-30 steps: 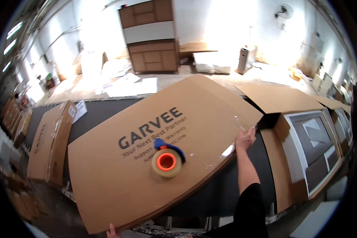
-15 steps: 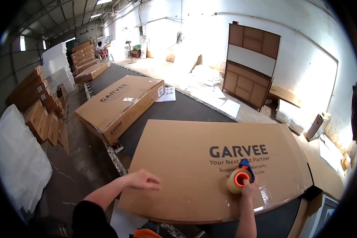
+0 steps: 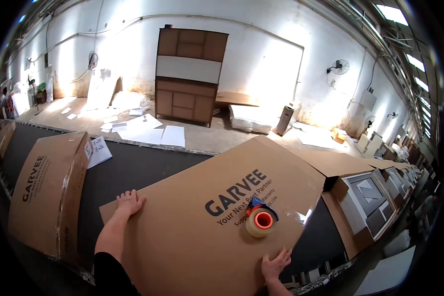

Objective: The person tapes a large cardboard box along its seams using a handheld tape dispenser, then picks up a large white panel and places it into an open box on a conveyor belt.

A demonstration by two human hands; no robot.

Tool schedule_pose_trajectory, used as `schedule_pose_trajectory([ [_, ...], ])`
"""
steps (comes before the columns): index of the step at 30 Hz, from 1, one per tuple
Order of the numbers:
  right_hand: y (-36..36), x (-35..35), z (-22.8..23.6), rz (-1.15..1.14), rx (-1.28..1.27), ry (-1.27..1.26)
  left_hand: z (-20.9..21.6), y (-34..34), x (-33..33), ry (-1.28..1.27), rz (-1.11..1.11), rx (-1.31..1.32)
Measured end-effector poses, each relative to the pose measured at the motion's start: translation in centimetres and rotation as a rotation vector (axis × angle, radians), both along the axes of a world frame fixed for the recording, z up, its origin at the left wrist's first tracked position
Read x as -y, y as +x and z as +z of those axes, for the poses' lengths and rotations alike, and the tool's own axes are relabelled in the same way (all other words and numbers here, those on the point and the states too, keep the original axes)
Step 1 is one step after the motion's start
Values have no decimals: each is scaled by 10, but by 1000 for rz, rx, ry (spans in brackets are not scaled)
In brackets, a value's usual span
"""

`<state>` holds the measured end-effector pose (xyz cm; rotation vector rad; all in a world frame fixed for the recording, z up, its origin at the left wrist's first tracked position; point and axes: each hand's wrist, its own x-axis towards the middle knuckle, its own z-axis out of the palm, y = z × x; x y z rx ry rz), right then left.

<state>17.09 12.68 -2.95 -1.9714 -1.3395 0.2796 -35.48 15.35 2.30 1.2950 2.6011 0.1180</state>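
Observation:
A large closed cardboard box (image 3: 182, 232) lies at an angle in front of me on the dark conveyor. My left hand (image 3: 129, 203) rests at its far left edge, fingers spread, palm down. At the near right edge my right hand (image 3: 275, 266) grips the box, its thumb on top and its fingers at the rim. A tape dispenser (image 3: 261, 221), blue and orange with a wide roll of clear tape, lies on the box top between my hands, touched by neither. Clear tape (image 3: 305, 216) shines near the right end of the box.
Another closed carton (image 3: 47, 192) sits to the left on the conveyor (image 3: 148, 165), with printed sheets (image 3: 99, 152) beside it. An open carton with grey and white panels (image 3: 367, 197) stands on the right, others behind it. A tall brown cabinet (image 3: 190, 74) stands by the wall.
My right hand has let go of the tape dispenser, now lying on the box. The box has turned counterclockwise, and both hands are at its edges. The view has swung right.

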Motion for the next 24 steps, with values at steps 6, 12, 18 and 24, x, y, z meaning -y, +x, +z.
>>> schedule_pose_trajectory([
  [6, -2, 8, 17, 97, 280, -236, -14, 2, -40, 327, 158, -12],
  [12, -12, 1, 10, 160, 366, -261, -56, -38, -31, 368, 195, -67],
  [18, 29, -3, 19, 238, 423, -275, -61, -13, 7, 339, 230, -77],
  [24, 82, -9, 23, 338, 429, -141, -66, 48, 85, 298, 360, -82],
])
